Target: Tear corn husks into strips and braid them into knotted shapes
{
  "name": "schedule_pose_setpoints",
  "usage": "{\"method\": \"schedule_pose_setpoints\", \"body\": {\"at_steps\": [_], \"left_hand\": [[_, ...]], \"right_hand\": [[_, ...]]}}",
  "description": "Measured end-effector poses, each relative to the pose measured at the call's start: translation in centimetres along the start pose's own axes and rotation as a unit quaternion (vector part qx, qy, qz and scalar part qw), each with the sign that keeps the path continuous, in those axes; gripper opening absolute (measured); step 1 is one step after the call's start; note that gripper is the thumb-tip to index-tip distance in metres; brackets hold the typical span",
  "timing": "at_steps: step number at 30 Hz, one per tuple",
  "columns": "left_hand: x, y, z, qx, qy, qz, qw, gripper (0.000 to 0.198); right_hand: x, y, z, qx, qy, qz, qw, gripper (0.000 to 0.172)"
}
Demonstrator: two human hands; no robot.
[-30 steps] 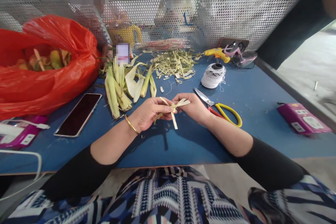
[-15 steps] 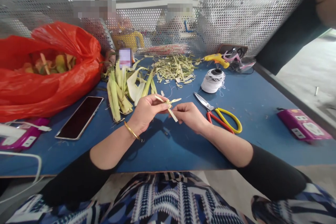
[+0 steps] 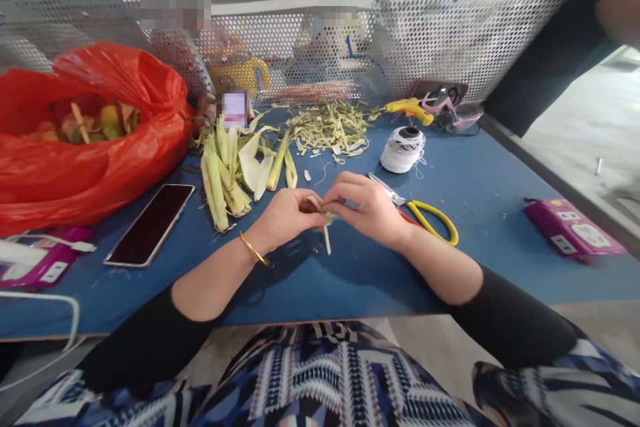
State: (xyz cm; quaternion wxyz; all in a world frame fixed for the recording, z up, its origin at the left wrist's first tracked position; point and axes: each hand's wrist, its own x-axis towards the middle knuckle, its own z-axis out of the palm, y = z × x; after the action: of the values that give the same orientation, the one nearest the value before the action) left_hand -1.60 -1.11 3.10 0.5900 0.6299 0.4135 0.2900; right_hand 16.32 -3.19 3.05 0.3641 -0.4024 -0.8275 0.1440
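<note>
Nearest the wearer, two forearms in black sleeves reach over the front edge of the blue bench [image 3: 310, 287]. The left hand [image 3: 285, 217], with a thin gold bangle [image 3: 255, 250] at the wrist, meets the right hand [image 3: 367, 207] fingertip to fingertip just above the bench surface. Each grip is clenched on the same narrow pale-yellow leaf strip [image 3: 327, 235], pinched between thumb and fingers. One loose end hangs below the hands.

Just behind the right hand lie yellow-handled scissors [image 3: 430, 217], flat, their blades partly hidden by the knuckles. A black smartphone [image 3: 150, 223] lies face up to the left, and a purple power strip [image 3: 573, 230] sits well apart at the right.

Further back are a bundle of green-yellow leaf stalks [image 3: 220, 173], a white spool of thread [image 3: 403, 150], a heap of shredded leaf trimmings [image 3: 330, 127] and a yellow glue gun [image 3: 407, 107]. A red plastic bag [image 3: 90, 147] holding leaf scraps occupies the far left. A perforated metal screen [image 3: 450, 13] closes the rear.
</note>
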Motion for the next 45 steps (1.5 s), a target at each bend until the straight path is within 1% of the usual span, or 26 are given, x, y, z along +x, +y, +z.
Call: {"method": "schedule_pose_setpoints", "body": {"at_steps": [1,3,5,7,10,12,14,16,18,19,20,21,23,24,25,26,27,28,30,31,33,36,38,39,42,45], "left_hand": [[-0.1,0.1,0.0,-0.024,-0.027,-0.013,0.999,0.018],[-0.2,0.3,0.0,-0.058,-0.058,-0.025,0.996,0.02],[-0.3,0.4,0.0,-0.075,-0.066,-0.023,0.995,0.02],[-0.4,0.4,-0.1,-0.081,-0.061,-0.015,0.995,0.021],[-0.4,0.3,-0.2,-0.089,-0.042,0.005,0.995,0.022],[-0.3,0.3,-0.1,-0.101,-0.022,0.021,0.994,0.024],[-0.2,0.2,-0.1,-0.108,0.007,0.036,0.994,0.026],[-0.1,0.2,0.0,-0.102,0.045,0.049,0.993,0.026],[0.0,0.1,0.0,-0.093,0.084,0.061,0.99,0.026],[0.1,0.0,0.0,-0.088,0.102,0.068,0.989,0.025],[0.1,-0.2,0.0,-0.08,0.12,0.075,0.987,0.024],[0.2,-0.3,-0.1,-0.07,0.137,0.084,0.985,0.023],[0.4,-0.6,-0.2,-0.036,0.169,0.097,0.98,0.02],[0.4,-0.7,-0.2,-0.016,0.182,0.101,0.978,0.019],[0.5,-0.8,-0.3,0.006,0.193,0.103,0.976,0.018],[0.5,-0.8,-0.3,0.027,0.2,0.102,0.974,0.016],[0.4,-0.8,-0.3,0.048,0.201,0.101,0.973,0.014],[0.3,-0.7,-0.2,0.068,0.196,0.101,0.973,0.013],[0.1,-0.5,-0.1,0.102,0.17,0.102,0.975,0.009],[-0.1,-0.4,-0.1,0.111,0.146,0.096,0.978,0.009],[-0.3,-0.1,0.0,0.107,0.084,0.069,0.988,0.01],[-0.5,0.2,0.1,0.047,-0.016,0.011,0.999,0.013],[-0.6,0.5,0.1,0.001,-0.055,-0.005,0.998,0.014],[-0.6,0.5,0.0,-0.016,-0.063,-0.005,0.998,0.015],[-0.6,0.7,0.0,-0.055,-0.047,0.018,0.997,0.015],[-0.4,0.7,0.0,-0.091,0.005,0.046,0.995,0.016]], "right_hand": [[0.1,0.1,-0.1,0.073,0.001,0.041,0.997,0.016],[0.4,0.3,-0.2,0.21,-0.006,0.138,0.968,0.018],[0.5,0.5,-0.2,0.316,-0.011,0.235,0.919,0.026],[0.6,0.5,-0.1,0.39,-0.006,0.311,0.867,0.03],[0.6,0.5,0.3,0.467,-0.012,0.385,0.796,0.025],[0.5,0.6,0.6,0.498,-0.024,0.424,0.756,0.02],[0.5,0.6,0.9,0.519,-0.028,0.449,0.727,0.016],[0.4,0.7,1.3,0.528,-0.025,0.455,0.716,0.015],[0.3,0.5,1.6,0.518,-0.016,0.445,0.73,0.015],[0.2,0.4,1.8,0.501,-0.01,0.434,0.749,0.016],[0.1,0.3,2.0,0.473,-0.004,0.415,0.777,0.018],[-0.1,0.1,2.1,0.43,0.006,0.387,0.816,0.021],[-0.4,-0.4,2.3,0.296,0.031,0.298,0.907,0.029],[-0.5,-0.6,2.3,0.215,0.04,0.239,0.946,0.03],[-0.6,-0.8,2.2,0.136,0.044,0.175,0.974,0.029],[-0.7,-1.0,2.1,0.068,0.04,0.114,0.99,0.026],[-0.8,-1.1,2.0,0.016,0.028,0.059,0.998,0.024],[-0.8,-1.2,1.8,-0.02,0.013,0.014,1.0,0.023],[-0.7,-1.1,1.3,-0.057,-0.008,-0.037,0.998,0.023],[-0.6,-1.0,1.0,-0.057,-0.012,-0.046,0.997,0.023],[-0.3,-0.6,0.4,-0.019,-0.013,-0.033,0.999,0.023],[0.1,0.0,-0.4,0.091,-0.022,0.047,0.994,0.021],[0.4,0.4,-0.6,0.175,-0.036,0.124,0.976,0.022],[0.5,0.6,-0.6,0.214,-0.043,0.164,0.962,0.023],[0.6,0.8,-0.1,0.309,-0.05,0.264,0.912,0.028],[0.5,0.4,0.8,0.368,-0.029,0.32,0.872,0.031]]}}
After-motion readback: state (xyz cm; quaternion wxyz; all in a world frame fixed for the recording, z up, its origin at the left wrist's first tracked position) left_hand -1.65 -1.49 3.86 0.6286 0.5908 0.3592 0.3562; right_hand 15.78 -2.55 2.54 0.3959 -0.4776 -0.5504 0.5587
